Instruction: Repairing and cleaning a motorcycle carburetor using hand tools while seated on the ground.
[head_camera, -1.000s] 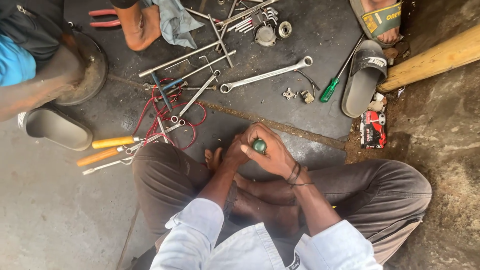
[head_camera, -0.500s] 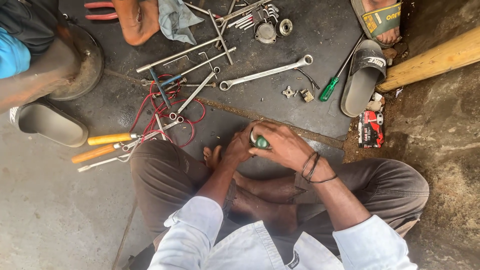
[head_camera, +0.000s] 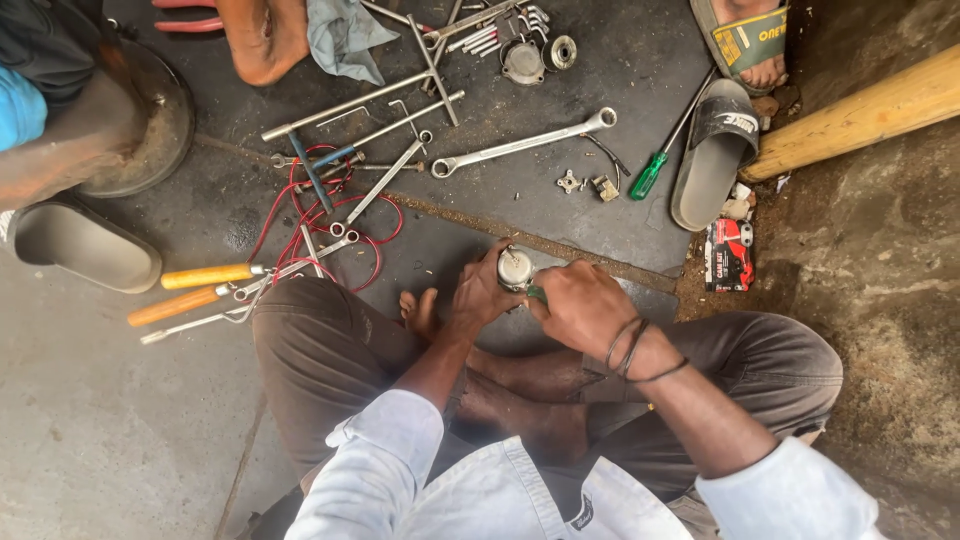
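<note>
I sit cross-legged on a dark floor. My left hand (head_camera: 482, 293) grips a small round silver metal part (head_camera: 515, 268) just above my feet. My right hand (head_camera: 580, 305) is closed around a green-handled tool (head_camera: 537, 293) whose end meets the part; most of the handle is hidden in my fist. Dark bands circle my right wrist.
Scattered ahead: a long silver spanner (head_camera: 520, 145), a green screwdriver (head_camera: 655, 165), socket wrenches (head_camera: 385, 180), red wires (head_camera: 320, 215), orange-handled pliers (head_camera: 195, 290), small metal parts (head_camera: 585, 183), a grey slipper (head_camera: 712, 150), a red packet (head_camera: 728, 252), a wooden beam (head_camera: 860, 115). Another person's foot (head_camera: 262, 40) and knee at upper left.
My right hand has slid right off the top of the part, uncovering its silver face. The green handle now sits lower, inside my right fist. My left hand stays on the part.
</note>
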